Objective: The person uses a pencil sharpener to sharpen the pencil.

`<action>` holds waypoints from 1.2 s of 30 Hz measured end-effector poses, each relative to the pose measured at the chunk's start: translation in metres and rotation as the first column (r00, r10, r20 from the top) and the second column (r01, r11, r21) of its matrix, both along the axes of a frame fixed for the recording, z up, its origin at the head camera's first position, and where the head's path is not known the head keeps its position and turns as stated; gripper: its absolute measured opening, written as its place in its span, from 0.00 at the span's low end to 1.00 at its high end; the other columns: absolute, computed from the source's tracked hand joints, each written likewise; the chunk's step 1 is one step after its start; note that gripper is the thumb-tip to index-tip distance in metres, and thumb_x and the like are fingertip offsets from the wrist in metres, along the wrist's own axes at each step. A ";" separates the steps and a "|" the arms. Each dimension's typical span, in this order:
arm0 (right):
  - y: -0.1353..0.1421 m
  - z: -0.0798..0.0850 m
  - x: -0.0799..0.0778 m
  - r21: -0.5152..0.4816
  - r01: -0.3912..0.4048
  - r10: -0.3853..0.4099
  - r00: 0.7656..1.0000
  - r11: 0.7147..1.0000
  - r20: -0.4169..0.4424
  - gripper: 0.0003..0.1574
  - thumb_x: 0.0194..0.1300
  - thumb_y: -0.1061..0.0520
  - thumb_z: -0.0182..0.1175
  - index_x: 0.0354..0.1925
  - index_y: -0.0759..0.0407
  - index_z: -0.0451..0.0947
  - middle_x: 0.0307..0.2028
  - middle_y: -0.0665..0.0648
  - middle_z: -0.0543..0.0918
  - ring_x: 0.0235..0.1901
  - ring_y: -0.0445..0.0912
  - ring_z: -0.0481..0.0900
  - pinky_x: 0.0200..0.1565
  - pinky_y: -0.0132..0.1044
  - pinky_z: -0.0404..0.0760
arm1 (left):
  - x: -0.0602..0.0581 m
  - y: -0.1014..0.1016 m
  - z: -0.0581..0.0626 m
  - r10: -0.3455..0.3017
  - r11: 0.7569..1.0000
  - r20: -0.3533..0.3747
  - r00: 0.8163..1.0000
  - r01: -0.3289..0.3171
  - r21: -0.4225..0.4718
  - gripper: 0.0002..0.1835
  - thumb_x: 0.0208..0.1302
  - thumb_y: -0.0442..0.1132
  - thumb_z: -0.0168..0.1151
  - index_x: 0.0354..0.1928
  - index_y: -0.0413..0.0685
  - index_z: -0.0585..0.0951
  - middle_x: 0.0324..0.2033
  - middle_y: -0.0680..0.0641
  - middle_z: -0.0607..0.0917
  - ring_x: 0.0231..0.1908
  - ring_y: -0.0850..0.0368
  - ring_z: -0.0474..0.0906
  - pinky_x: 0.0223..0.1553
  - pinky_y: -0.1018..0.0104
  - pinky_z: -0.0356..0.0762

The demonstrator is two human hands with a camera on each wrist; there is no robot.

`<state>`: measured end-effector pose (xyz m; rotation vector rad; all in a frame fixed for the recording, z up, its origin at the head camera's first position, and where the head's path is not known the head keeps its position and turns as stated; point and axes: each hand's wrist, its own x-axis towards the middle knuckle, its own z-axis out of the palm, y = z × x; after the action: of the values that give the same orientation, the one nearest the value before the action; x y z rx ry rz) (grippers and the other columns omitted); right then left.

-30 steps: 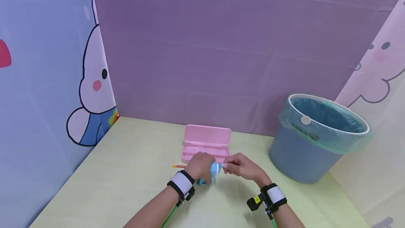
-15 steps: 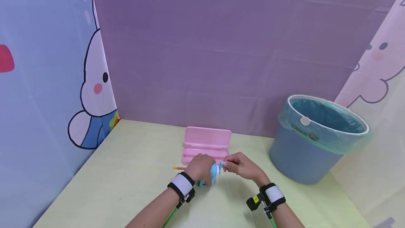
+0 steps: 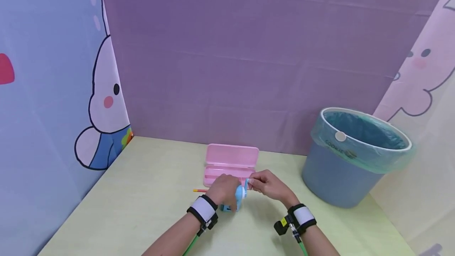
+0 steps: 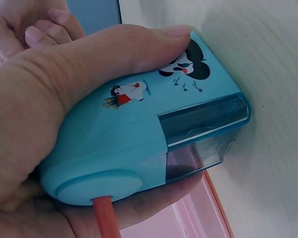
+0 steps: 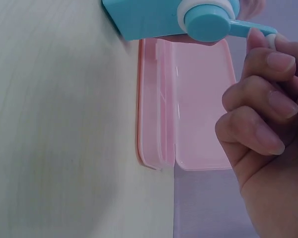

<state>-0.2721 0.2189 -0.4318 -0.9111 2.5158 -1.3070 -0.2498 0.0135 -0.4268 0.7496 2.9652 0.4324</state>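
My left hand (image 3: 224,189) grips a light-blue crank pencil sharpener (image 4: 124,134), thumb along its penguin-printed side. A red pencil (image 4: 106,218) sticks out of the sharpener's round inlet; in the head view its yellow-tipped end (image 3: 200,190) shows left of the hand. The clear shavings drawer (image 4: 203,134) is at the sharpener's base. My right hand (image 3: 270,185) pinches the knob of the crank arm (image 5: 246,29) between thumb and index finger, the other fingers curled. The crank arm points up in the head view. The pencil's point is hidden inside the sharpener.
Just behind the hands lies an open pink pencil case (image 3: 232,155), its lid tilted back. A blue bin (image 3: 341,177) with a green liner stands at the right. A purple backdrop (image 3: 227,62) closes off the table's far edge (image 3: 167,140).
The crank arm has swung to point upward, my right hand rising slightly with it. My left hand keeps its grip on the sharpener. The head view has shifted a little.
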 end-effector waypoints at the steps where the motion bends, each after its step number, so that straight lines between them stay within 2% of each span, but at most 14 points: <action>1: -0.001 0.000 -0.001 0.004 0.013 -0.013 1.000 1.000 -0.008 0.15 0.75 0.54 0.52 0.35 0.58 0.80 0.21 0.49 0.69 0.20 0.39 0.63 0.23 0.29 0.63 | 0.000 -0.001 0.001 -0.005 1.000 -0.005 1.000 0.005 -0.006 0.26 0.32 0.47 0.85 0.36 0.50 0.82 0.24 0.56 0.76 0.29 0.58 0.70 0.33 0.65 0.72; 8: -0.007 -0.004 -0.008 0.019 0.059 -0.059 0.998 0.998 -0.012 0.15 0.75 0.57 0.51 0.35 0.64 0.79 0.20 0.50 0.67 0.18 0.38 0.62 0.21 0.30 0.61 | 0.002 -0.004 0.004 -0.007 1.000 -0.014 1.000 0.008 0.004 0.25 0.31 0.46 0.85 0.33 0.50 0.82 0.23 0.57 0.76 0.28 0.59 0.70 0.32 0.66 0.72; 13: -0.011 -0.010 -0.017 0.041 0.094 -0.090 0.993 0.995 -0.077 0.14 0.73 0.58 0.52 0.32 0.59 0.79 0.21 0.47 0.68 0.21 0.38 0.63 0.25 0.29 0.64 | -0.001 -0.005 0.005 0.009 1.000 -0.022 1.000 -0.009 0.010 0.24 0.31 0.45 0.85 0.33 0.51 0.82 0.23 0.56 0.76 0.29 0.58 0.70 0.33 0.66 0.72; 16: -0.012 -0.021 -0.023 0.075 0.099 -0.091 0.990 0.992 -0.104 0.13 0.72 0.59 0.52 0.30 0.56 0.79 0.21 0.46 0.68 0.21 0.37 0.62 0.26 0.29 0.63 | -0.002 -0.004 0.004 0.007 1.000 -0.024 1.000 -0.007 0.002 0.24 0.32 0.46 0.85 0.33 0.50 0.81 0.24 0.56 0.76 0.29 0.58 0.70 0.34 0.65 0.72; 22: -0.009 -0.037 -0.022 0.117 0.074 -0.071 0.997 0.990 -0.036 0.14 0.72 0.58 0.53 0.28 0.56 0.76 0.19 0.46 0.65 0.19 0.37 0.61 0.24 0.29 0.60 | -0.002 -0.001 -0.002 0.000 1.000 -0.019 1.000 0.000 -0.015 0.25 0.30 0.48 0.85 0.33 0.51 0.81 0.24 0.56 0.76 0.30 0.58 0.69 0.34 0.66 0.71; 29: -0.008 -0.038 -0.022 0.138 0.088 -0.079 0.994 0.987 -0.073 0.14 0.71 0.59 0.54 0.26 0.58 0.76 0.19 0.47 0.66 0.20 0.38 0.62 0.24 0.29 0.60 | -0.001 0.000 0.000 -0.003 1.000 -0.035 0.999 0.003 -0.002 0.25 0.31 0.47 0.85 0.33 0.51 0.82 0.24 0.56 0.76 0.29 0.58 0.69 0.33 0.66 0.71; 36: -0.011 -0.036 -0.018 0.144 0.073 -0.065 0.996 0.987 -0.057 0.11 0.67 0.64 0.54 0.27 0.58 0.78 0.20 0.47 0.68 0.20 0.36 0.62 0.24 0.28 0.61 | -0.002 -0.002 -0.002 -0.009 1.000 -0.039 0.999 0.009 -0.003 0.24 0.30 0.47 0.85 0.31 0.51 0.81 0.23 0.57 0.76 0.28 0.58 0.69 0.32 0.67 0.71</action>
<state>-0.2897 0.2082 -0.4676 -0.8443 2.6641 -1.1128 -0.2520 0.0117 -0.4286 0.7798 2.9967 0.4173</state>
